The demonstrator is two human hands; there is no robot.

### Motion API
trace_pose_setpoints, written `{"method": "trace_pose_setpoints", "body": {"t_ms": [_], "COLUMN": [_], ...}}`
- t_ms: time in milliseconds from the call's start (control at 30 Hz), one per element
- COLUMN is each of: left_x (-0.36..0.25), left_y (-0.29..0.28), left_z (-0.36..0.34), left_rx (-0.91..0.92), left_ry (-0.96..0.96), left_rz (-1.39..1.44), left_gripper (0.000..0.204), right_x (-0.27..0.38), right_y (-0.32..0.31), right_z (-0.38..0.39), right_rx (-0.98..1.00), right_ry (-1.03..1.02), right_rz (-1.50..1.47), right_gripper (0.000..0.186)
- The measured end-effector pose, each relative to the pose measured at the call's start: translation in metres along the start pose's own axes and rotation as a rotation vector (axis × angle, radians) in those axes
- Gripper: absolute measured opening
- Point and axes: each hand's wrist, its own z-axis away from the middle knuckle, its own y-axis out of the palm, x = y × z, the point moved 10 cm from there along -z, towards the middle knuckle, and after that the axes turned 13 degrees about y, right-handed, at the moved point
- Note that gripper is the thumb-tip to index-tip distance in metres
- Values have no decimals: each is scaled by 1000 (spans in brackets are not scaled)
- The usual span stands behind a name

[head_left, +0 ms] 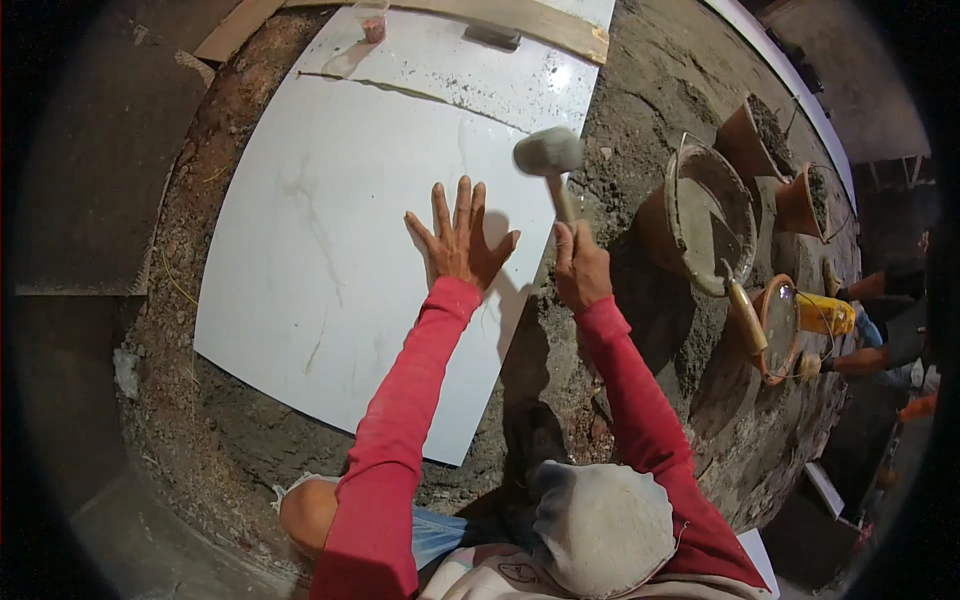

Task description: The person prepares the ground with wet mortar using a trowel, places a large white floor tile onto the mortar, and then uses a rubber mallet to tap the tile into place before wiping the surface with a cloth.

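A big white tile lies on the ground. The left hand is on it, palm down, fingers spread wide, arm reaching forward. Next is the hammer, its head near the tile's right edge. The right hand is wrapped around its handle. Farther right stands a muddy bucket.

We are wearing a long red left sleeve, creasing along the forearm, and a matching red right sleeve, darkening toward the shoulder. We are leaving the left hand and right hand bare beyond the cuffs. Below, we are showing faded blue denim, a bare left knee, rounded, smudged off-white cloth and a pale garment bearing a dark-outlined emblem.
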Motion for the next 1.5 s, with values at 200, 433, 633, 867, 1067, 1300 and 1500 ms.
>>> {"method": "trace_pose_setpoints", "body": {"t_ms": [200,433,633,867,1067,1300,1500], "left_x": [-2,-6,17,37,45,39,51], "left_y": [8,3,6,17,44,41,63], "left_z": [5,-4,-43,-74,-71,-70,-54], "left_rx": [8,19,500,651,805,601,572], "left_ry": [14,48,-63,-363,-364,-372,-387], "left_rz": [-20,50,230,302,259,275,179], "left_gripper": [91,91,138,162,166,145,136], "right_x": [-25,-27,16,55,55,86,97], "right_y": [4,-14,-47,-31,-2,15,11], "right_z": [-7,-5,-17,-72,-55,-62,-74], "right_rx": [-4,18,-46,-135,173,313,340], "right_ry": [63,55,73,-47,-150,-152,-136], "right_rz": [154,15,-428,-552,-542,-485,-467], "right_gripper": [25,22,22,19,30,36,41]}}
